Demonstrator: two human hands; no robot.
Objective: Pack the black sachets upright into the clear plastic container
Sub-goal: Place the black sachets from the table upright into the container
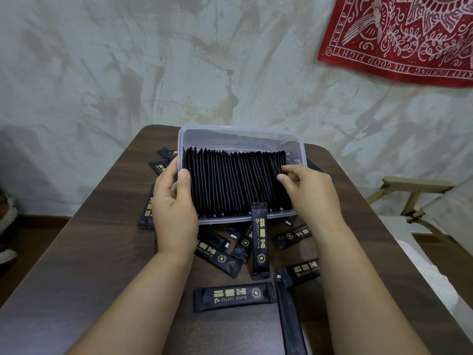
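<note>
While lying flat on the brown wood table (89, 265), long shiny loose sachets (234, 296). Farther back, left hand (174, 208) gripping the clear plastic container (238, 130) by its left wall, right hand (309, 193) pinching thin upright sachets (230, 183) packed tight inside.

Soft even indoor light; dull sheen on table (76, 278); wide-angle bending at edges; print on sachets (259, 242) sharp.

The left hand (174, 211) covers part of a sachet (146, 213) on the bench (89, 265); another sachet (290, 321) runs off the bottom edge.
</note>
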